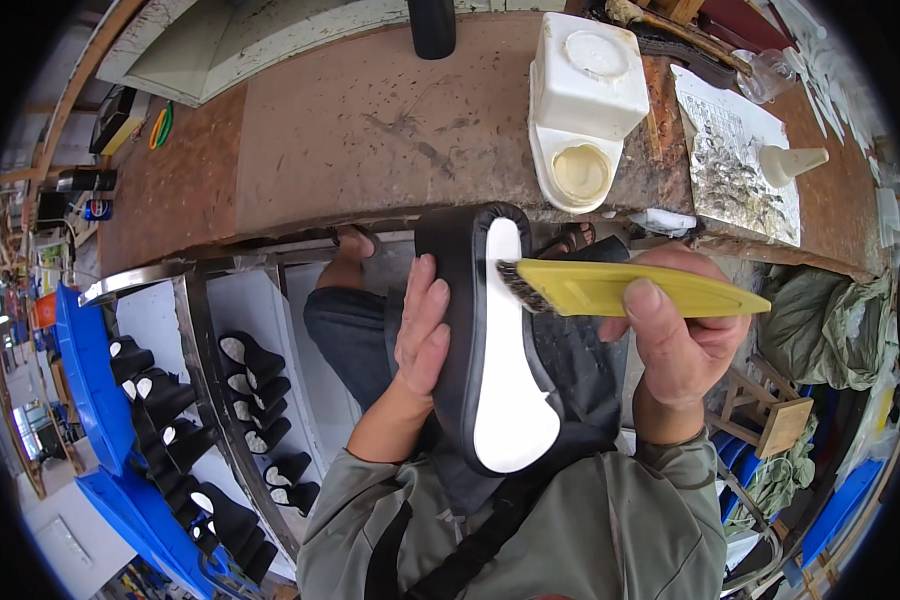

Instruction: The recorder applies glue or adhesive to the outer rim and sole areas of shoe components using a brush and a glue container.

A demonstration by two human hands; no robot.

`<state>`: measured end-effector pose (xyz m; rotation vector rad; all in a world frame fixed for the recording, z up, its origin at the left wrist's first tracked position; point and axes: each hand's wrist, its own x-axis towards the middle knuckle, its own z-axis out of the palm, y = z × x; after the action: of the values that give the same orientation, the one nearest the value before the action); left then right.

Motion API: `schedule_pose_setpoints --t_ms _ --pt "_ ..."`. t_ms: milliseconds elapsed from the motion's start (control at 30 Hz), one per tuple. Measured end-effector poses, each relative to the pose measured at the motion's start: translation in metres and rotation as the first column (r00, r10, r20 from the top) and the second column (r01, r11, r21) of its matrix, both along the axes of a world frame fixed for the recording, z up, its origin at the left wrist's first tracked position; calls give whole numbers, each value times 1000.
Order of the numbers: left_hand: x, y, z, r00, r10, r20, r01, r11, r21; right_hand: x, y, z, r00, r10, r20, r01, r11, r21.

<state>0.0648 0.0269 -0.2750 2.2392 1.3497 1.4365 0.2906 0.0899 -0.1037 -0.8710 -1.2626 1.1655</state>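
A black wedge shoe sole with a white, foot-shaped face is held over my lap, its white side toward me. My left hand lies along the sole's left side, fingers together and pressed against it; the thumb is hard to make out. In my right hand is a brush with a flat yellow handle, gripped between thumb and fingers. The brush's dark bristles touch the white face near its upper, narrow part, at the right edge.
A white plastic glue pot with a round cup stands on the workbench. To its right are a stained paper sheet and a pale nozzle. Several black soles sit on a rack at left, near blue bins.
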Motion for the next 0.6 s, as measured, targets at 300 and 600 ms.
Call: schedule_pose_setpoints --t_ms 300,600 --pt "4 -12 53 980 88 -176 -1 895 447 -3 -11 39 985 -15 174 -13 987 160" --pt "9 -28 94 988 -156 -5 150 939 308 0 -38 48 971 110 211 -156 964 214"
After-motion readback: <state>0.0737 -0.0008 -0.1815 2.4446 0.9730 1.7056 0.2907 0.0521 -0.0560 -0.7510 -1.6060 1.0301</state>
